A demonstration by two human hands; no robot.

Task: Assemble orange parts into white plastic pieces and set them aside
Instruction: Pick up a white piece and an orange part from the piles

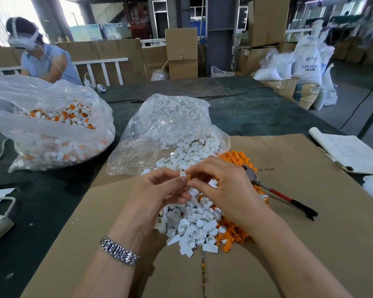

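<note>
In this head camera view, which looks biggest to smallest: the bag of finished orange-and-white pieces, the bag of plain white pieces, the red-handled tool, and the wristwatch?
1. Bag of finished orange-and-white pieces.
2. Bag of plain white pieces, somewhat smaller, though it lies flatter.
3. Red-handled tool.
4. Wristwatch, smallest despite being nearest the camera.

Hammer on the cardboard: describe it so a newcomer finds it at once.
Start at the big flat cardboard sheet covering the near table. Just right of the right hand, beside the loose orange parts, lies the hammer, metal head against the pile. It is the only long tool there, with a red and black handle.
</note>
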